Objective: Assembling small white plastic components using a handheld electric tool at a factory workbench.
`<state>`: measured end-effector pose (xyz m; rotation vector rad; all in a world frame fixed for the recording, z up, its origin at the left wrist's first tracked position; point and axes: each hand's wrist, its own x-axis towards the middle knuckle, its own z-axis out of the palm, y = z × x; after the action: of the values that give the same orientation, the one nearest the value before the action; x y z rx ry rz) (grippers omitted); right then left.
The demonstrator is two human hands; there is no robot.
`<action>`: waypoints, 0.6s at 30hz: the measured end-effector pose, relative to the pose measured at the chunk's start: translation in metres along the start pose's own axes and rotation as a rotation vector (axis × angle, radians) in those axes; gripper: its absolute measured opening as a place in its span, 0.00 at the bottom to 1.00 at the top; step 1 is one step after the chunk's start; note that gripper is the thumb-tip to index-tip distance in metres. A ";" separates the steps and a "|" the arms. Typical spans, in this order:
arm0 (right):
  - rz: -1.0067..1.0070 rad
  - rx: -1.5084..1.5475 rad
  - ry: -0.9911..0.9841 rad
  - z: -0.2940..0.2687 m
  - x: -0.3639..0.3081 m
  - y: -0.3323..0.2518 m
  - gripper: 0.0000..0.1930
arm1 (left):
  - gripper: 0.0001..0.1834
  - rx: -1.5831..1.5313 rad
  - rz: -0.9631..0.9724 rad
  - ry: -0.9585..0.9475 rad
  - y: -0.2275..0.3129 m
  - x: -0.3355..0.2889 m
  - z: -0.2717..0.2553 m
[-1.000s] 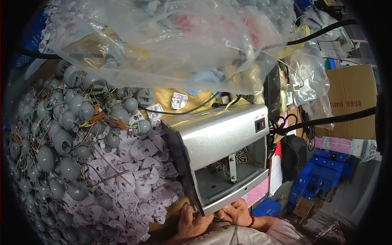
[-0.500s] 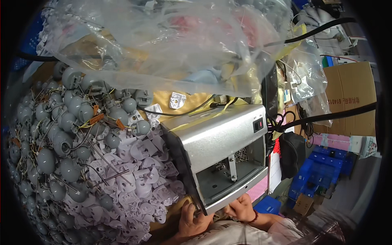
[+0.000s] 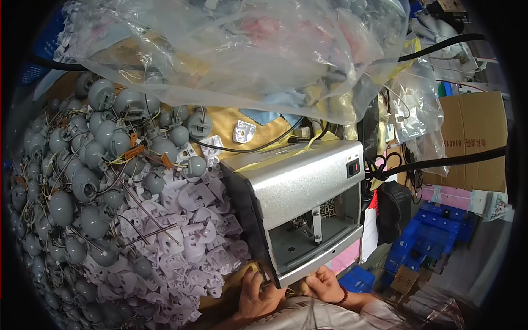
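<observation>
Close to my body, just below the front edge of a silver box-shaped screw feeder [image 3: 308,176], both my hands are partly covered. My left hand [image 3: 258,296] is curled near the feeder's lower left corner. My right hand [image 3: 325,286] is closed, thumb against the bent fingers, beneath the front lip. What either hand holds is hidden or too small to make out. Small screws [image 3: 328,209] lie inside the feeder's opening, behind a narrow metal bar [image 3: 317,225]. Left of the feeder spreads a heap of white plastic parts [image 3: 192,247].
Grey rounded housings with wires [image 3: 93,165] pile up at the left. Clear plastic bags [image 3: 220,55] cover the far side. One white plastic part [image 3: 244,132] lies behind the feeder. Black cables [image 3: 440,160] run right, past a cardboard box [image 3: 473,132] and blue bins [image 3: 423,236].
The whole view has shifted slightly, the scene sitting a little lower and to the right. Both hands stay at the feeder's front edge, with the right fingers slightly more bunched.
</observation>
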<state>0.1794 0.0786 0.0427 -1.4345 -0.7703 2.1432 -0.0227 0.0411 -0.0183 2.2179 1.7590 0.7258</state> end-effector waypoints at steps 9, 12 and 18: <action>-0.008 0.018 0.004 -0.006 0.006 -0.006 0.06 | 0.15 -0.156 -0.032 -0.091 0.001 0.001 -0.010; -0.037 0.002 -0.005 -0.011 0.001 0.000 0.06 | 0.15 -0.145 -0.005 -0.084 0.000 0.000 -0.007; 0.039 -0.004 -0.026 -0.015 -0.013 -0.006 0.06 | 0.15 -0.175 -0.034 -0.104 0.002 -0.001 -0.009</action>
<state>0.1983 0.0774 0.0510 -1.4374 -0.7629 2.1945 -0.0263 0.0386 -0.0098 2.0672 1.6147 0.7143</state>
